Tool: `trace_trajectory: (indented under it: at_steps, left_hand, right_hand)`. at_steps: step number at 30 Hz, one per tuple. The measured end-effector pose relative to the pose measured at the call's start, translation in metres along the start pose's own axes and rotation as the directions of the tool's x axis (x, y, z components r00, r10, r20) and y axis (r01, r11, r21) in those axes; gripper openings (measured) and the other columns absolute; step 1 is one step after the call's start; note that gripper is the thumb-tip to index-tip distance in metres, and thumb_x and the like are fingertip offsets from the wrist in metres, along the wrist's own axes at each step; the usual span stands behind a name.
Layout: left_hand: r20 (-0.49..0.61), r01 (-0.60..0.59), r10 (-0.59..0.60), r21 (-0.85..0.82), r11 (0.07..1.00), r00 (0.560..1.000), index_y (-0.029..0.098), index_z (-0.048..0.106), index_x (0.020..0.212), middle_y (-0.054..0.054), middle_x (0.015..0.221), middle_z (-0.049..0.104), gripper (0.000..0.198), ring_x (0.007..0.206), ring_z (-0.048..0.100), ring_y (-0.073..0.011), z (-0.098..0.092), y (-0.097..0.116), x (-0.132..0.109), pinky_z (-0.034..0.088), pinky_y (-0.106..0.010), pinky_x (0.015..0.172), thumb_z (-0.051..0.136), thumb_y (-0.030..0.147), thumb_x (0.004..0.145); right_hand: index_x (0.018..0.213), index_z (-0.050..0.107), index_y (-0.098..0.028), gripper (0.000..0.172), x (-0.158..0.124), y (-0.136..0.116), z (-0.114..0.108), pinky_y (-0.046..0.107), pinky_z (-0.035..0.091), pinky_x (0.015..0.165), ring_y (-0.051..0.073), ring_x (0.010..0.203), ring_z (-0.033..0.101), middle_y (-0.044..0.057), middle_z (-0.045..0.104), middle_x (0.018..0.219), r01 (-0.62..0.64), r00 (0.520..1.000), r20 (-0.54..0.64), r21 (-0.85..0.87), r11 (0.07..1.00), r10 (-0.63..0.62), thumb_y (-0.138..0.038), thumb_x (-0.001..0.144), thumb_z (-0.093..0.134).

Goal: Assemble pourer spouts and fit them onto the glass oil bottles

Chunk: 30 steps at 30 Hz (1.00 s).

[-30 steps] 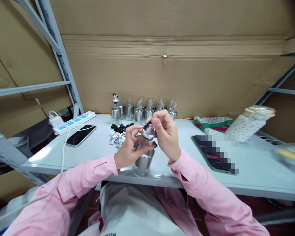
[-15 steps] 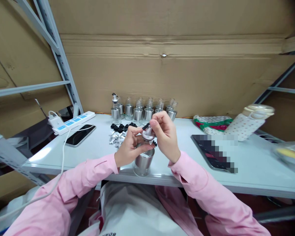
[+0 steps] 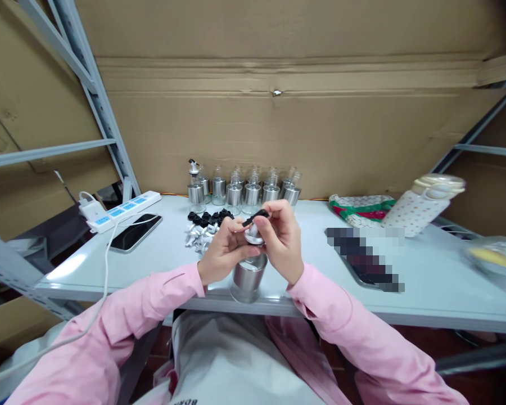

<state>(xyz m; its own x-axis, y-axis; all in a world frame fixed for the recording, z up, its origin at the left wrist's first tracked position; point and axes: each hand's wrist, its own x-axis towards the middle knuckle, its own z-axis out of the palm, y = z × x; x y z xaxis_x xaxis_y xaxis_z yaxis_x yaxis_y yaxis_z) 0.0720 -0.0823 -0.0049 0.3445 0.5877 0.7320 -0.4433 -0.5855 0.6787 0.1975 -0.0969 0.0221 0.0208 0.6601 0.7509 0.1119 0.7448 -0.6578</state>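
Note:
Between my hands is a silver pourer top with a black flip cap, just above the neck of a glass bottle. My left hand grips the pourer from the left, thumb under its rim. With bent fingers, my right hand pinches the black cap and spout from the right. The glass bottle, wrapped in a steel sleeve, stands upright at the table's front edge. Its mouth is hidden by my fingers, so I cannot tell whether the pourer touches it. Silver spouts and black caps lie left of my hands.
Several sleeved bottles line the back of the table; the leftmost bottle wears a pourer. Left are a power strip and a phone. A dark tablet-like device, patterned cloth and dotted flask stand right.
The black cap now lies across the top of the pourer, and the pourer looks more upright. My right hand has dropped slightly. The whole view has shifted a little.

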Motion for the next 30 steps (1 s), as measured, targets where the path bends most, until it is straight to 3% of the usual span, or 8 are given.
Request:
trace_trajectory:
  at_steps: [3, 7, 10, 13, 16, 20, 24, 30]
  left_hand:
    - [-0.007, -0.011, 0.011, 0.003, 1.000, 1.000, 0.022, 0.039, 0.083, 0.005, 0.089, 0.049, 0.031, 0.076, 0.060, -0.0055, 0.008, 0.000, 0.000, 0.051, -0.013, 0.062, 0.069, 0.025, 0.074]
    - [-0.032, -0.040, 0.042, 0.058, 0.998, 0.999, 0.023, 0.039, 0.084, 0.006, 0.087, 0.052, 0.030, 0.075, 0.063, -0.0068, 0.008, 0.012, 0.015, 0.053, -0.017, 0.064, 0.068, 0.024, 0.076]
    - [-0.079, -0.140, 0.159, 0.207, 0.968, 0.984, 0.024, 0.038, 0.089, 0.004, 0.089, 0.059, 0.028, 0.076, 0.065, -0.0100, -0.013, 0.030, 0.047, 0.055, -0.024, 0.069, 0.064, 0.028, 0.079]
    - [-0.129, -0.210, 0.281, 0.397, 0.893, 0.951, 0.024, 0.039, 0.094, 0.001, 0.096, 0.061, 0.030, 0.088, 0.065, -0.0130, -0.049, 0.039, 0.089, 0.054, -0.029, 0.079, 0.063, 0.034, 0.079]
    - [-0.164, -0.197, 0.331, 0.538, 0.820, 0.929, 0.023, 0.038, 0.096, -0.001, 0.098, 0.060, 0.033, 0.092, 0.064, -0.0141, -0.087, 0.023, 0.124, 0.051, -0.033, 0.086, 0.064, 0.034, 0.078]
    - [-0.275, -0.060, 0.289, 0.621, 0.781, 0.917, 0.021, 0.038, 0.090, -0.002, 0.094, 0.059, 0.030, 0.090, 0.063, -0.0156, -0.121, -0.021, 0.147, 0.049, -0.036, 0.086, 0.064, 0.023, 0.076]
    - [-0.371, 0.135, 0.203, 0.709, 0.692, 0.906, 0.020, 0.039, 0.089, -0.002, 0.089, 0.060, 0.028, 0.085, 0.063, -0.0167, -0.133, -0.049, 0.145, 0.047, -0.036, 0.084, 0.062, 0.014, 0.074]
    - [-0.456, 0.310, 0.111, 0.744, 0.592, 0.883, 0.019, 0.039, 0.089, -0.004, 0.090, 0.059, 0.027, 0.083, 0.061, -0.0178, -0.142, -0.065, 0.128, 0.045, -0.034, 0.082, 0.061, 0.016, 0.074]
  right_hand:
    - [0.088, 0.048, -0.023, 0.015, -0.001, 0.001, -0.006, 0.024, 0.040, 0.055, 0.010, 0.058, 0.049, -0.004, 0.046, 0.068, 0.088, 0.996, -0.015, -0.069, 0.994, -0.089, -0.038, 0.085, 0.053]
    - [0.092, 0.047, -0.023, 0.014, 0.019, 0.003, -0.016, 0.026, 0.043, 0.060, 0.011, 0.064, 0.052, -0.002, 0.052, 0.072, 0.230, 0.972, 0.069, -0.058, 0.971, -0.226, -0.036, 0.087, 0.051]
    - [0.097, 0.044, -0.025, 0.016, 0.046, 0.009, -0.022, 0.028, 0.045, 0.064, 0.011, 0.065, 0.055, -0.001, 0.056, 0.076, 0.284, 0.958, -0.036, 0.000, 0.959, -0.284, -0.039, 0.090, 0.045]
    - [0.095, 0.043, -0.025, 0.016, 0.067, 0.026, -0.029, 0.027, 0.045, 0.061, 0.010, 0.059, 0.053, -0.002, 0.055, 0.075, 0.287, 0.941, -0.172, -0.045, 0.957, -0.290, -0.040, 0.091, 0.041]
    - [0.094, 0.043, -0.025, 0.017, 0.074, 0.051, -0.038, 0.026, 0.044, 0.060, 0.010, 0.058, 0.054, -0.003, 0.055, 0.071, 0.230, 0.946, -0.201, -0.133, 0.964, -0.253, -0.041, 0.091, 0.041]
    - [0.090, 0.046, -0.022, 0.017, 0.068, 0.084, -0.051, 0.028, 0.044, 0.064, 0.012, 0.061, 0.056, -0.002, 0.057, 0.068, 0.117, 0.982, -0.102, -0.316, 0.941, -0.157, -0.039, 0.088, 0.044]
    - [0.090, 0.046, -0.021, 0.018, 0.065, 0.097, -0.061, 0.027, 0.044, 0.064, 0.014, 0.061, 0.057, 0.000, 0.058, 0.068, 0.082, 0.991, -0.068, -0.403, 0.911, -0.119, -0.038, 0.088, 0.042]
    - [0.088, 0.047, -0.021, 0.017, 0.063, 0.094, -0.061, 0.027, 0.043, 0.067, 0.015, 0.063, 0.058, 0.001, 0.059, 0.068, 0.076, 0.995, -0.016, -0.471, 0.879, -0.095, -0.036, 0.088, 0.041]
